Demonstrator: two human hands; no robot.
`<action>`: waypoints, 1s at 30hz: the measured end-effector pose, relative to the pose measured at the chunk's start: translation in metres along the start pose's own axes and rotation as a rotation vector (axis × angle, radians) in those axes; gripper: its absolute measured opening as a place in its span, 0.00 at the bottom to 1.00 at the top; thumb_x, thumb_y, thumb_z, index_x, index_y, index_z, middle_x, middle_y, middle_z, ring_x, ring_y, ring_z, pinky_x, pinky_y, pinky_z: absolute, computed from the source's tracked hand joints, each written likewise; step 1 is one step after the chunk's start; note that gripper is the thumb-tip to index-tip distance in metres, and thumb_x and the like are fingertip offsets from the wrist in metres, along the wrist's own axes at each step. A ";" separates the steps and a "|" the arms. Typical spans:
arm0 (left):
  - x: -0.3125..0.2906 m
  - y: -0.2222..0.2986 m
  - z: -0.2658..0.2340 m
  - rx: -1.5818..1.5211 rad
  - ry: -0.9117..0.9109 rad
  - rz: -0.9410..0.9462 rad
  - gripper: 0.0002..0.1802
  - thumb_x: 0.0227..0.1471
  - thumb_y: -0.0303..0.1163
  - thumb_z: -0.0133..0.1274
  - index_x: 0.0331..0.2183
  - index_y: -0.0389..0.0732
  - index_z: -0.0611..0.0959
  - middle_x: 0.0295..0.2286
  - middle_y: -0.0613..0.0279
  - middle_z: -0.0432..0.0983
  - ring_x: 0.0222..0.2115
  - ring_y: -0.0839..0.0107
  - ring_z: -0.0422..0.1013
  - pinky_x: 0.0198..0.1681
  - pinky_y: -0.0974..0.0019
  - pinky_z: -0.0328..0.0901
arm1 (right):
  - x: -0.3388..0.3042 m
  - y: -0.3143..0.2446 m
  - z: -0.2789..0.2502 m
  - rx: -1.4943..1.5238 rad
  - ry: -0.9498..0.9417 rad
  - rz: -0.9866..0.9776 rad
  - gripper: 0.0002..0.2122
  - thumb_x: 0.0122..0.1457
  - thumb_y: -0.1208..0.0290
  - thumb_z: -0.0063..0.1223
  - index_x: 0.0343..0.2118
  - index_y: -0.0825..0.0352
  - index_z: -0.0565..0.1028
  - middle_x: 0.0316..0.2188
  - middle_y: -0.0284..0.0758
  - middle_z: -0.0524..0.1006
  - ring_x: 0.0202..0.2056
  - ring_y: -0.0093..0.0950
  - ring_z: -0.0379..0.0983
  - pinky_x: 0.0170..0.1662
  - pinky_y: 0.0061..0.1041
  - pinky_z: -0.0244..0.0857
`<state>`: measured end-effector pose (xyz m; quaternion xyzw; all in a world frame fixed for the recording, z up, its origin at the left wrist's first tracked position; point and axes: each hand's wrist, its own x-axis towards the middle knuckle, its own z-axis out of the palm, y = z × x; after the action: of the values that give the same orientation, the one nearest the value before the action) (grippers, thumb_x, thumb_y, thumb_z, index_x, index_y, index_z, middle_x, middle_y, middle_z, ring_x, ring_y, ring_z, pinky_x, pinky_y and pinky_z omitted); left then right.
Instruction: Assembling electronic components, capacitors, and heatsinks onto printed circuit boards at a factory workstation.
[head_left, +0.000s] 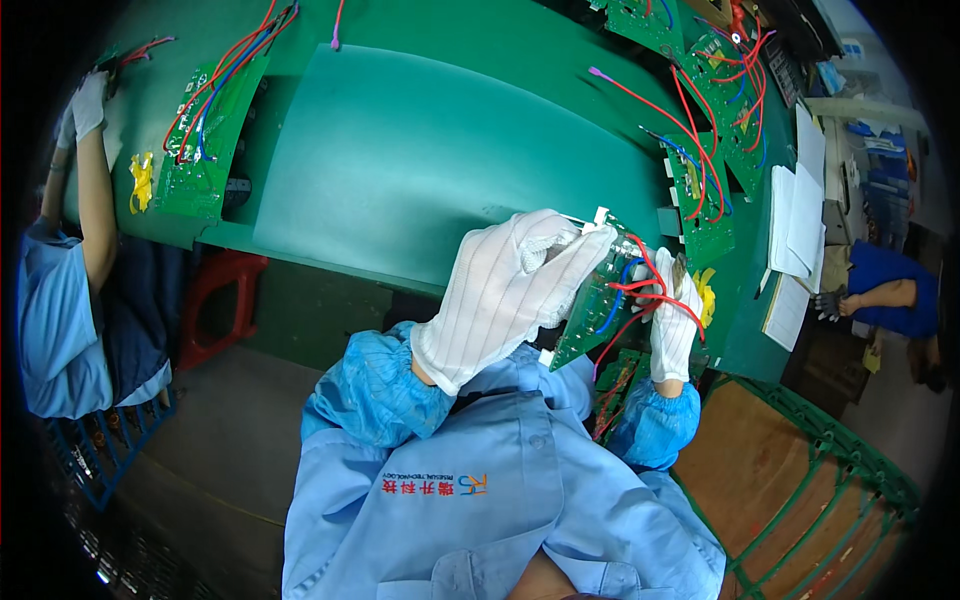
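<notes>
A green circuit board (581, 325) is held tilted in front of my chest, at the table's near edge. Red wires (655, 285) and a blue wire loop across its face. My left hand (515, 285), in a white striped glove, is closed on the board's upper left side, fingertips by a small white connector (601, 216). My right hand (676, 325), gloved too, is closed around the board's right side among the red wires. Its fingertips are partly hidden by the wires. Blue sleeve covers reach both wrists.
A green mat (420, 160) covers the table. Wired circuit boards lie at the right (700, 190) and left (205, 140). Yellow ties (141, 183) lie by the left one. Papers (797, 220) rest on the right edge. Co-workers sit left (60, 310) and right (895, 300). A red stool (215, 300) stands below.
</notes>
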<state>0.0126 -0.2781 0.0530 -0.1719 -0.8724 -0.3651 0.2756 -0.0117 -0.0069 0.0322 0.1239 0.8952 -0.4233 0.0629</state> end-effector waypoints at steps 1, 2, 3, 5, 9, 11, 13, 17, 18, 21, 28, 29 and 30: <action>0.002 0.000 -0.002 -0.032 -0.007 -0.020 0.28 0.38 0.24 0.60 0.48 0.39 0.84 0.34 0.58 0.79 0.34 0.59 0.76 0.32 0.60 0.72 | 0.001 0.006 0.001 -0.029 0.003 -0.073 0.17 0.68 0.58 0.52 0.40 0.70 0.78 0.24 0.34 0.79 0.19 0.19 0.71 0.21 0.22 0.64; 0.004 -0.001 -0.003 -0.064 -0.013 -0.040 0.28 0.38 0.24 0.60 0.48 0.39 0.84 0.34 0.57 0.78 0.33 0.59 0.76 0.32 0.60 0.72 | 0.002 0.009 0.001 -0.026 0.004 -0.090 0.17 0.68 0.58 0.52 0.41 0.71 0.78 0.25 0.34 0.80 0.19 0.20 0.71 0.22 0.22 0.64; 0.003 -0.001 -0.004 -0.053 -0.013 -0.038 0.29 0.37 0.24 0.60 0.47 0.38 0.83 0.34 0.57 0.78 0.32 0.58 0.76 0.31 0.60 0.72 | 0.001 0.012 0.001 -0.022 0.004 -0.106 0.17 0.68 0.58 0.52 0.41 0.71 0.77 0.25 0.34 0.80 0.19 0.20 0.71 0.22 0.22 0.64; 0.002 -0.003 -0.004 -0.025 -0.014 -0.033 0.29 0.36 0.24 0.59 0.47 0.38 0.83 0.33 0.56 0.78 0.31 0.58 0.76 0.31 0.60 0.72 | -0.002 -0.009 0.005 0.055 -0.006 -0.026 0.17 0.68 0.59 0.52 0.41 0.71 0.77 0.26 0.35 0.80 0.18 0.19 0.71 0.22 0.22 0.65; 0.001 -0.008 -0.005 -0.072 -0.020 -0.048 0.31 0.36 0.25 0.58 0.49 0.39 0.82 0.35 0.56 0.77 0.33 0.58 0.76 0.32 0.60 0.72 | -0.002 -0.017 0.009 0.104 -0.008 0.060 0.16 0.68 0.60 0.52 0.42 0.71 0.77 0.27 0.34 0.81 0.19 0.19 0.70 0.22 0.21 0.64; 0.000 -0.008 -0.006 -0.059 -0.031 -0.044 0.32 0.39 0.25 0.57 0.51 0.42 0.81 0.37 0.59 0.75 0.35 0.60 0.74 0.31 0.59 0.71 | 0.001 -0.006 0.010 0.108 0.005 -0.017 0.16 0.68 0.60 0.52 0.42 0.71 0.78 0.28 0.34 0.81 0.19 0.19 0.70 0.22 0.21 0.64; 0.001 -0.009 -0.006 -0.076 -0.028 -0.039 0.32 0.39 0.24 0.57 0.51 0.42 0.81 0.36 0.59 0.75 0.35 0.60 0.74 0.31 0.60 0.71 | -0.001 -0.015 0.011 0.132 -0.006 0.032 0.16 0.68 0.59 0.52 0.42 0.71 0.78 0.28 0.34 0.81 0.19 0.18 0.70 0.22 0.21 0.64; 0.002 -0.008 -0.006 -0.081 -0.022 -0.036 0.31 0.38 0.24 0.57 0.51 0.42 0.81 0.35 0.58 0.75 0.33 0.60 0.74 0.30 0.60 0.70 | -0.001 -0.012 0.013 0.118 0.004 -0.011 0.16 0.68 0.59 0.52 0.41 0.71 0.78 0.27 0.33 0.80 0.19 0.18 0.69 0.21 0.21 0.63; 0.003 -0.007 -0.005 -0.088 -0.027 -0.040 0.31 0.39 0.24 0.57 0.50 0.42 0.81 0.35 0.59 0.74 0.33 0.60 0.74 0.30 0.60 0.70 | -0.001 -0.014 0.013 0.120 0.009 -0.015 0.16 0.68 0.58 0.52 0.40 0.70 0.78 0.26 0.33 0.80 0.19 0.18 0.69 0.21 0.21 0.63; 0.007 -0.003 -0.005 -0.125 -0.054 -0.055 0.29 0.39 0.23 0.58 0.49 0.40 0.82 0.34 0.58 0.75 0.33 0.59 0.75 0.30 0.61 0.71 | -0.001 -0.012 0.014 0.199 -0.004 0.001 0.17 0.67 0.56 0.52 0.38 0.68 0.78 0.22 0.30 0.76 0.19 0.18 0.68 0.21 0.21 0.62; 0.020 0.038 0.009 -0.265 -0.059 -0.010 0.25 0.43 0.23 0.60 0.47 0.35 0.81 0.37 0.51 0.78 0.33 0.54 0.76 0.30 0.59 0.72 | -0.013 0.024 0.008 0.473 -0.111 -0.077 0.29 0.66 0.45 0.49 0.57 0.67 0.72 0.34 0.29 0.78 0.22 0.14 0.67 0.23 0.16 0.59; 0.020 0.044 0.011 -0.298 -0.093 -0.008 0.24 0.44 0.24 0.59 0.47 0.35 0.81 0.38 0.51 0.78 0.34 0.54 0.76 0.31 0.58 0.73 | -0.015 0.030 0.005 0.461 -0.124 -0.085 0.32 0.66 0.43 0.47 0.60 0.67 0.69 0.37 0.31 0.78 0.24 0.15 0.67 0.24 0.17 0.60; 0.020 0.050 0.012 -0.332 -0.128 -0.006 0.23 0.45 0.24 0.59 0.47 0.35 0.81 0.39 0.51 0.78 0.35 0.53 0.76 0.32 0.57 0.73 | -0.017 0.037 0.003 0.480 -0.133 -0.060 0.31 0.67 0.44 0.43 0.61 0.68 0.67 0.40 0.33 0.77 0.30 0.18 0.69 0.31 0.20 0.62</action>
<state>0.0173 -0.2336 0.0850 -0.2353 -0.8165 -0.4933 0.1864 0.0150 0.0108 0.0064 0.0807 0.7661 -0.6329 0.0778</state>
